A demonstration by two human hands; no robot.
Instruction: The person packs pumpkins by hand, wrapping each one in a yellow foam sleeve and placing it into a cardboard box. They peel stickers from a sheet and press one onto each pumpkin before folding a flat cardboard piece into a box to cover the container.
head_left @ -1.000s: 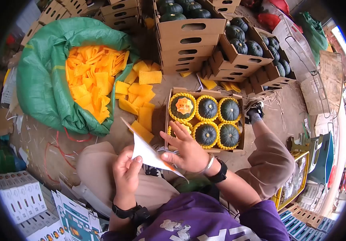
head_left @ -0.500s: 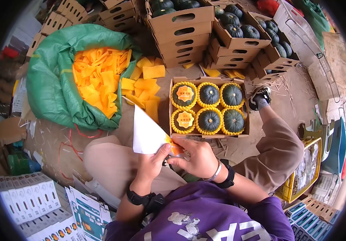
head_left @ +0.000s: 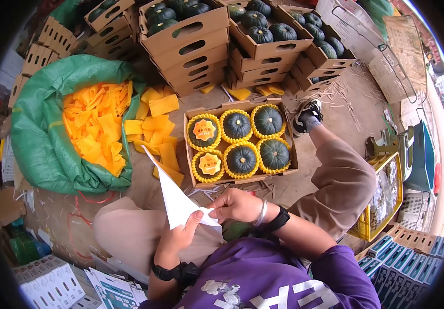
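Note:
My left hand [head_left: 180, 236] is closed on a white-backed sticker sheet [head_left: 174, 198], its thumb pressed on the paper. My right hand [head_left: 238, 207] pinches the same sheet at its right edge, where the paper is bent; its fingertips are partly hidden. In front of both hands sits an open cardboard box [head_left: 242, 177] of dark green pumpkins in yellow foam nets. Two in the left column, an upper pumpkin [head_left: 203, 130] and a lower pumpkin [head_left: 210, 164], carry orange-and-white labels. A plain pumpkin [head_left: 242, 159] sits beside the lower one.
A green sack [head_left: 36, 139] of yellow foam nets [head_left: 96, 129] stands at left, with loose nets [head_left: 152, 126] beside it. Stacked cardboard boxes [head_left: 191, 54] of pumpkins rise behind. At right is a yellow crate [head_left: 373, 216]; printed cartons [head_left: 52, 283] lie lower left.
The view has shifted, so the box and sack appear further left. The sheet has turned, its orange printed face no longer showing, and my right hand's fingers have curled in.

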